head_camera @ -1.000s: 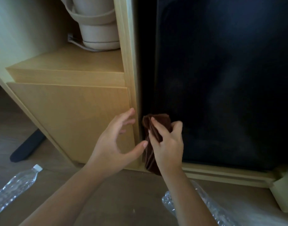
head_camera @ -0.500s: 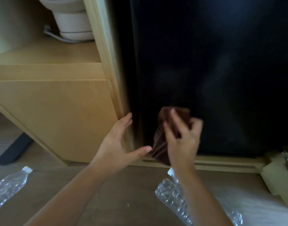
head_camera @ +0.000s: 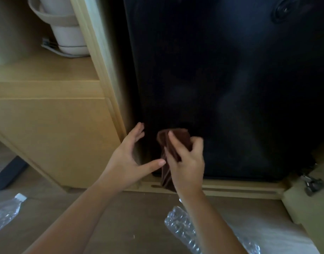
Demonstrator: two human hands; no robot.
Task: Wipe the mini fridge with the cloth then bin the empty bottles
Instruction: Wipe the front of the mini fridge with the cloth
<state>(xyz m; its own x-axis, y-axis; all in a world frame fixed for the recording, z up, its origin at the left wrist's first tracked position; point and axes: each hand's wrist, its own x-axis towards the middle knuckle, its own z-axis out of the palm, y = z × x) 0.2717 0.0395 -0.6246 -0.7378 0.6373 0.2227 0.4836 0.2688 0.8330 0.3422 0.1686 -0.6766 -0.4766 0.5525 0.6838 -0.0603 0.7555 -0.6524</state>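
Note:
The black mini fridge (head_camera: 230, 88) fills the upper right, set inside a light wooden cabinet. My right hand (head_camera: 187, 162) grips a dark brown cloth (head_camera: 173, 142) and presses it against the lower left part of the fridge door. My left hand (head_camera: 129, 158) is open, fingers spread, beside the door's left edge and just left of the cloth. Two empty clear plastic bottles lie on the floor: one (head_camera: 6, 211) at the far left with a white cap, the other (head_camera: 183, 228) under my right forearm, partly hidden by it.
A wooden cabinet panel (head_camera: 53, 140) and shelf stand to the left, with a white kettle (head_camera: 67, 35) and its cord on the shelf. A wooden plinth (head_camera: 240, 189) runs below the fridge. A metal hinge (head_camera: 313, 184) sits at the lower right. A dark chair leg (head_camera: 7, 173) lies far left.
My right hand slid the cloth from the cabinet frame edge rightward onto the fridge door. My left hand stayed open near the door's left edge. The view shifted right.

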